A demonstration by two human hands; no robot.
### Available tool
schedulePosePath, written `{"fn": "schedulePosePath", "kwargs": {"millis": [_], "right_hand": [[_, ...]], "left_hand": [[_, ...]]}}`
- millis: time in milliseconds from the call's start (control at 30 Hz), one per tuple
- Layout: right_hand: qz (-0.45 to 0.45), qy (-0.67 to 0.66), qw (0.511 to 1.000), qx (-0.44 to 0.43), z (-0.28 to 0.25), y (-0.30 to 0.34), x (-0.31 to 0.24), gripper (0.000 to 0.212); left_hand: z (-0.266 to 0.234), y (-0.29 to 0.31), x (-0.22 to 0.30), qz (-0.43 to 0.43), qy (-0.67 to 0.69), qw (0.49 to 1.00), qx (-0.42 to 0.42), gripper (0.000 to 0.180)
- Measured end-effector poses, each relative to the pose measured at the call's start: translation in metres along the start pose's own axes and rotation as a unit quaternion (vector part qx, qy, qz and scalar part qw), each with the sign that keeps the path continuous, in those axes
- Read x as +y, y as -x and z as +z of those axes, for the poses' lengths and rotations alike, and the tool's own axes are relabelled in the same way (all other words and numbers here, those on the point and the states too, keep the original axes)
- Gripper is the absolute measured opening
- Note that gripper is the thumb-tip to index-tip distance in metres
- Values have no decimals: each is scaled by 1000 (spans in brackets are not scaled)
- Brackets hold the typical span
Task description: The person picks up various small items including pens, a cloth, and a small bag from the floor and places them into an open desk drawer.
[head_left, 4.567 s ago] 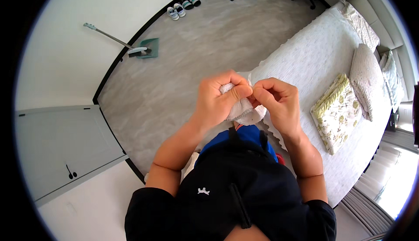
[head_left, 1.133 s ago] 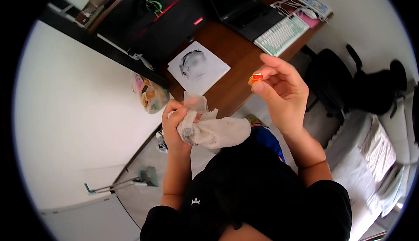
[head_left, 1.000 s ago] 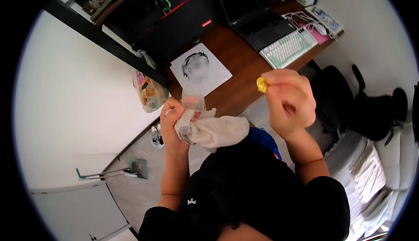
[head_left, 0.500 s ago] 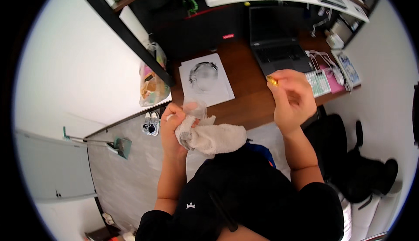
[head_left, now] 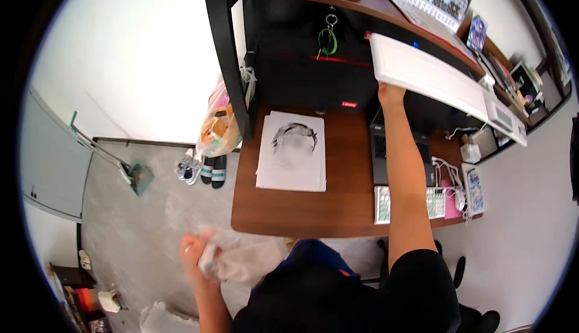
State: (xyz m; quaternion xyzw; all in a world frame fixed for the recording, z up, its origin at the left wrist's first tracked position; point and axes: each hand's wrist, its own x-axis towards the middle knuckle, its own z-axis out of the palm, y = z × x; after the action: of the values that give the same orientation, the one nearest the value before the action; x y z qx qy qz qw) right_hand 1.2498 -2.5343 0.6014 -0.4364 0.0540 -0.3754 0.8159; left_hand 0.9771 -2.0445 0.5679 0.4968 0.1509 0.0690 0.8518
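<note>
At the lower left, away from the desk's front edge, my left hand (head_left: 194, 252) is closed on a crumpled off-white cloth (head_left: 250, 262). Both are smeared by motion, and the cloth hangs toward my body. My right arm stretches far across the desk. Its hand (head_left: 391, 94) is at the left end of a long white panel (head_left: 428, 73), with the fingers hidden behind the panel's lower edge. Whether they grip anything does not show, and the small gold-coloured item is out of sight.
On the brown desk (head_left: 283, 209) lie paper sheets with a dark drawing (head_left: 292, 173), a black laptop (head_left: 380, 152) and a white-green keyboard (head_left: 382, 203). A filled plastic bag (head_left: 220, 128) hangs beside the black post. Slippers (head_left: 218, 172) and a dustpan (head_left: 141, 177) are on the floor.
My right hand has gone from above the desk's front, pinching a small gold-coloured item, up to the white panel. My left hand has moved down and left with the cloth. The view has shifted.
</note>
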Motion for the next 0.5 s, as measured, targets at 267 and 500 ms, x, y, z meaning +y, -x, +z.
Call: {"fn": "schedulePosePath", "kwargs": {"millis": [267,500], "right_hand": [[148,2,984,-94,-43,-138,-6,11],[-77,16,997,16,-33,-177,2,8]], "left_hand": [[-44,7,-32,-26,-11,987,161,17],[-53,-29,-60,-105,11,983,151,12]]}}
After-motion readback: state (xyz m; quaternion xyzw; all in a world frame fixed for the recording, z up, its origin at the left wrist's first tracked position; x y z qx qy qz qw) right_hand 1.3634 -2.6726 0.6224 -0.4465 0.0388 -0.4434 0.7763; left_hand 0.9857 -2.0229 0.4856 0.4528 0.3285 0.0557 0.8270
